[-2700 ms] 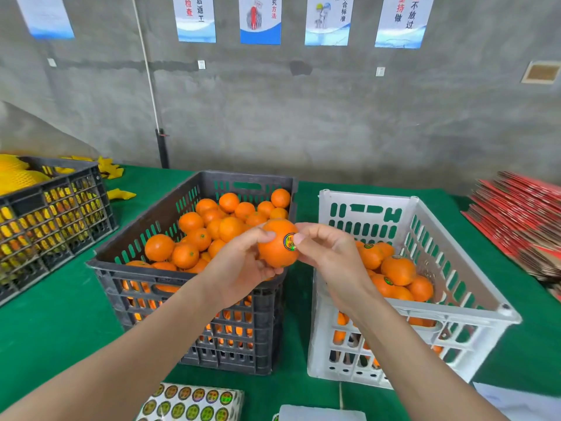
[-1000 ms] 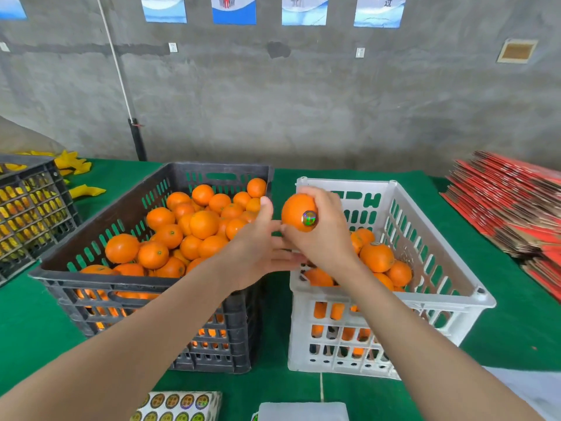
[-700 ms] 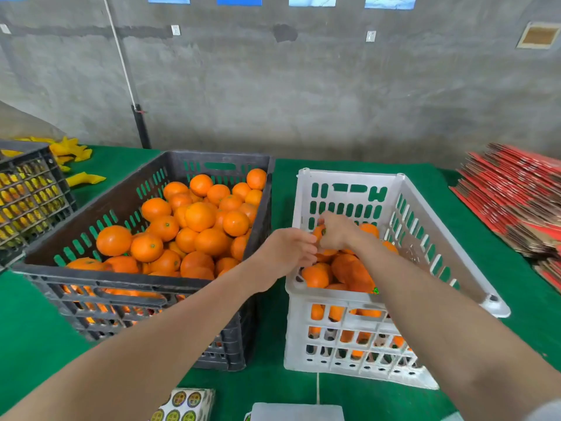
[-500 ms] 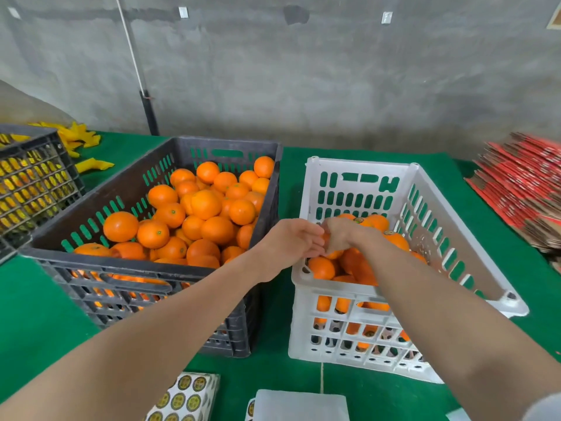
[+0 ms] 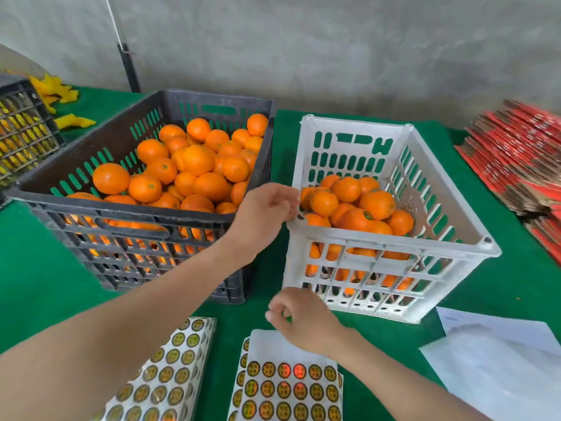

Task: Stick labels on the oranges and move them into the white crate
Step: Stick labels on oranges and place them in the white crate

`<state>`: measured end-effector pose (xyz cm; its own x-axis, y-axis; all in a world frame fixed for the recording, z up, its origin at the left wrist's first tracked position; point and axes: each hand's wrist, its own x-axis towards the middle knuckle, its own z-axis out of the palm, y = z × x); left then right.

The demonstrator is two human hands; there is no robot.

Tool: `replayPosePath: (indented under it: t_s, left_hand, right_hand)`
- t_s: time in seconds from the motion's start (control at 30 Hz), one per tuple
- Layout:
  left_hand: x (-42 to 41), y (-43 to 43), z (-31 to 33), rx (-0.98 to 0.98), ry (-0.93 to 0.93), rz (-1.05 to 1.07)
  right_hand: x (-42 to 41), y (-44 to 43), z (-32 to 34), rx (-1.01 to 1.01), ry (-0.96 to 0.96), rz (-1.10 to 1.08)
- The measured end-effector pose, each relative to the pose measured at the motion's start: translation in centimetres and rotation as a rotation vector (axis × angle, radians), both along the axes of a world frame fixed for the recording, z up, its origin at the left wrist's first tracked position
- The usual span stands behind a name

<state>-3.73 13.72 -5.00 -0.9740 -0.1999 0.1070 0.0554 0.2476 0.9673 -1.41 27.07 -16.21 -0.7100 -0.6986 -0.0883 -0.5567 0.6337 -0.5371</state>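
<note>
A dark grey crate (image 5: 100, 208) at the left is heaped with unlabelled oranges (image 5: 197, 161). Beside it on the right, the white crate (image 5: 388, 243) holds a pile of oranges (image 5: 376, 205). My left hand (image 5: 264, 214) hovers between the two crates at the white crate's near left corner, its fingers loosely curled and holding nothing. My right hand (image 5: 303, 320) is low in front of the white crate, above the far edge of a sheet of round labels (image 5: 285, 387). Its thumb and forefinger meet in a ring, and I see no label between them.
A second stack of label sheets (image 5: 170, 375) lies at the near left. White paper (image 5: 501, 360) lies at the near right. Flat red cartons (image 5: 516, 153) are piled at the far right. Another dark crate (image 5: 21, 132) with yellow contents stands at the far left.
My right hand set the labelled orange in the white crate, then drew back and down to the label sheet. My left hand stayed between the crates. The view tilted downward.
</note>
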Motion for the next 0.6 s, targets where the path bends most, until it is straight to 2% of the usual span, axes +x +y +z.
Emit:
replayPosePath:
  t_s: [0.07,0.1,0.17,0.23,0.3,0.33,0.4,0.5,0.6]
  left_hand:
    - [2.2,-0.1,-1.4,-0.138,0.111,0.009]
    - [3.4,-0.2,-2.2,-0.187,0.169,0.01]
    - [5.4,-0.7,-4.3,-0.248,0.192,0.006]
    - [6.6,-1.4,-6.8,-0.302,0.011,-0.026]
    - [7.4,-2.3,-9.6,-0.34,-0.319,-0.065]
    - [7.9,-2.7,-10.9,-0.323,-0.476,-0.074]
    - [8.7,-3.2,-12.9,-0.166,-0.681,-0.082]
    - [9.5,-3.3,-13.9,0.079,-0.784,-0.042]
    - [9.2,-3.1,-13.6,0.186,-0.779,0.057]
  right_hand:
    - [-0.3,-0.4,-2.9,0.315,-0.109,0.026]
    - [-0.4,-0.8,-3.8,0.396,-0.122,0.041]
    - [-0.5,-1.6,-5.3,0.433,-0.095,0.004]
    - [-0.3,-2.0,-6.0,0.392,-0.072,-0.06]
    - [0.0,-2.1,-6.1,0.342,-0.051,-0.1]
    - [0.0,-2.0,-5.9,0.291,-0.044,-0.122]
    - [-0.2,-1.7,-5.2,0.14,-0.069,-0.152]
    - [-0.4,-1.4,-3.5,-0.03,-0.094,-0.145]
    - [0.7,-1.4,-2.9,-0.141,0.125,-0.199]
